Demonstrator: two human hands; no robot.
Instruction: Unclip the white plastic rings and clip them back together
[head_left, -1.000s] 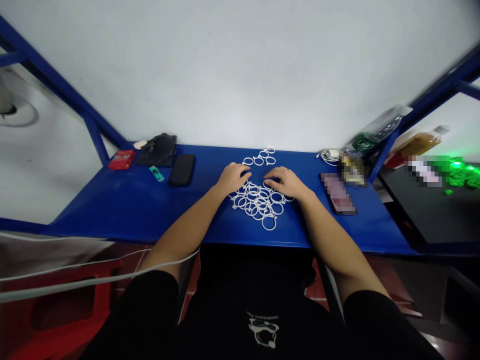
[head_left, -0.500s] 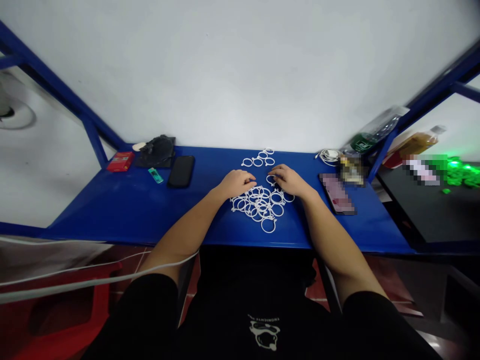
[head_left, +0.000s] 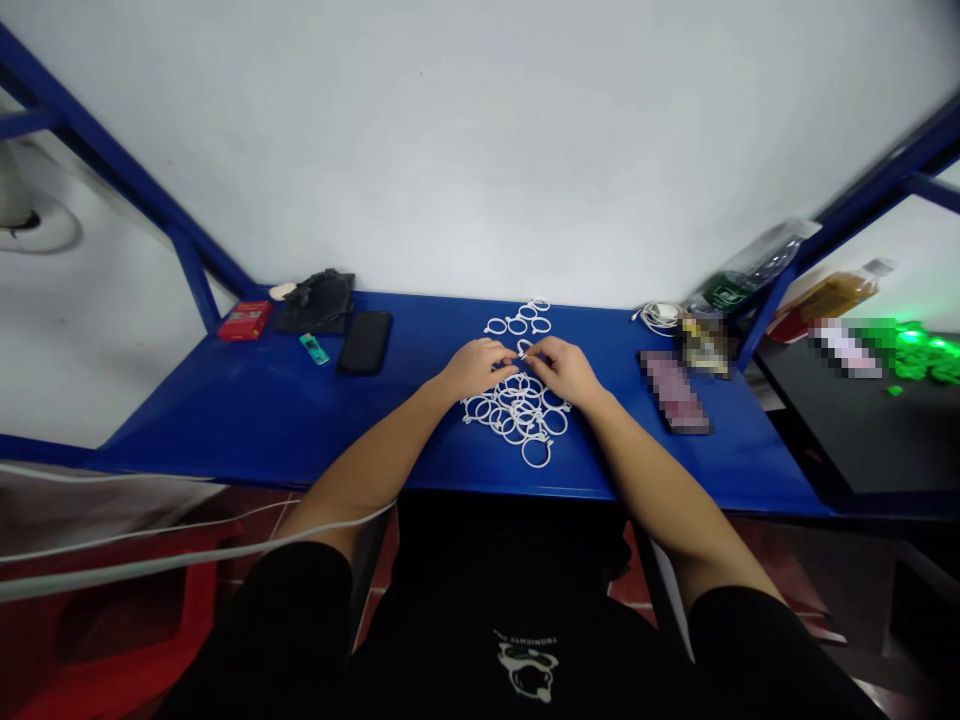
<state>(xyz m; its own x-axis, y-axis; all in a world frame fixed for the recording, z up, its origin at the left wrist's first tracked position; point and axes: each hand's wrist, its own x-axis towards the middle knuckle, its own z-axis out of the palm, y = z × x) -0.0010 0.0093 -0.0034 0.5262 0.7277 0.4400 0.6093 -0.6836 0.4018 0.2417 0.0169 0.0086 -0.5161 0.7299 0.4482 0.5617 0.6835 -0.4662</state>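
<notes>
Narrow grip is made by the right hand on one ring, right at the fingertips, with the left hand set close, its hold too small to tell, maybe so the ring is steadied, over the bench between the ring pile and the back rings.

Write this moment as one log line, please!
hands: both at one white ring; nearer: ring pile; farther: few rings; surface: blue table

Smooth plastic rings; glossy painted desk, possibly metal; matt cloth shirt; shiny clear plastic bottle
</notes>
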